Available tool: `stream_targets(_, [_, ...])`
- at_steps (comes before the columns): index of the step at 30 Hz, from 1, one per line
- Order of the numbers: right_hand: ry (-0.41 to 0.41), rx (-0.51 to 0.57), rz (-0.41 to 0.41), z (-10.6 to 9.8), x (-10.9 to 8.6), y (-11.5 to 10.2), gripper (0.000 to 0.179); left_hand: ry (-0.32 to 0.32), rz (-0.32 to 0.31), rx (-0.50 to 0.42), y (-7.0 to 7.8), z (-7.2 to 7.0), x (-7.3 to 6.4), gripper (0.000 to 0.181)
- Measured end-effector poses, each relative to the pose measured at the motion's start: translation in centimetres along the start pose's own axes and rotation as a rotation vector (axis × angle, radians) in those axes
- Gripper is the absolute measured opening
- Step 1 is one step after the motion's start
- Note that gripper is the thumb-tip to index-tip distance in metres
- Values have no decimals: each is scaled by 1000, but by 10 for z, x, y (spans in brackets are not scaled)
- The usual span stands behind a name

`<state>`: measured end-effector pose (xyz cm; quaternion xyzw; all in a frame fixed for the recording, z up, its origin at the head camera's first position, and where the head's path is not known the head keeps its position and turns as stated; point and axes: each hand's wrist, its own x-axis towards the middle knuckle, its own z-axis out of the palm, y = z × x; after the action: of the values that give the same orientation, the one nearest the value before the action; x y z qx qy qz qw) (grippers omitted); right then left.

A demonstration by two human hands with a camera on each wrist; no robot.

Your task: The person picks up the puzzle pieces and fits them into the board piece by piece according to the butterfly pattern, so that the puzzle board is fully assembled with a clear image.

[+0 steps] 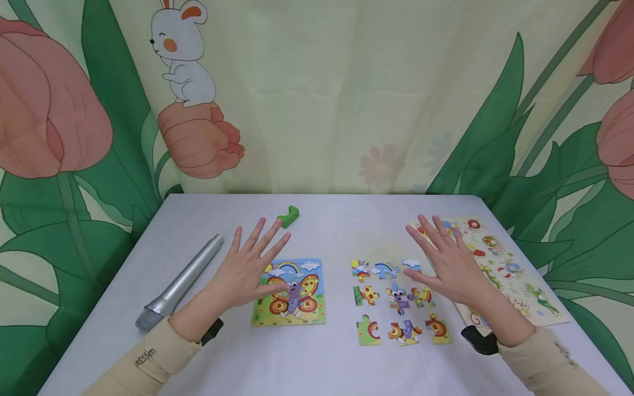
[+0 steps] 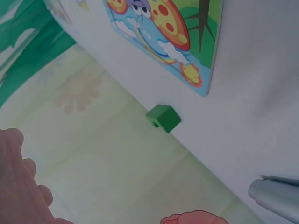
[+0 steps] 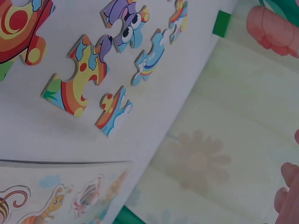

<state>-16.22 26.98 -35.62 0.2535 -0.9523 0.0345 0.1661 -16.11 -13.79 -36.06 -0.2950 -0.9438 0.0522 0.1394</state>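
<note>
My left hand [image 1: 250, 275] is spread with straight fingers above the table, over the left edge of a square butterfly picture board [image 1: 317, 291]. Nothing is in it. My right hand [image 1: 448, 269], also spread and holding nothing, hovers between the loose jigsaw pieces [image 1: 398, 297] and a sticker sheet [image 1: 537, 291]. Those pieces lie apart in three rows of three and carry parts of a butterfly picture. In the left wrist view the butterfly board [image 2: 173, 28] shows its sun corner, and the left fingers [image 2: 21, 186] appear at the lower left.
A silver microphone [image 1: 180, 283] lies slantwise on the left of the white table [image 1: 297, 366]. Behind the board sits a small green block [image 1: 289, 216] near the far edge. A curtain [image 1: 317, 99] printed with tulips and a rabbit hangs behind the table.
</note>
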Motion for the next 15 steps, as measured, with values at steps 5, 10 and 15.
stream_targets(5, [0, -11, -6, 1, 2, -1, 86, -8, 1, -11, -2, 2, -1, 94])
stream_targets(10, [10, -16, -8, 2, 4, -1, 85, 4, 6, -19, -5, 5, -2, 94])
stream_targets(15, [-1, 0, -13, 5, 8, -1, 84, 3, 2, -28, -7, 6, -3, 94])
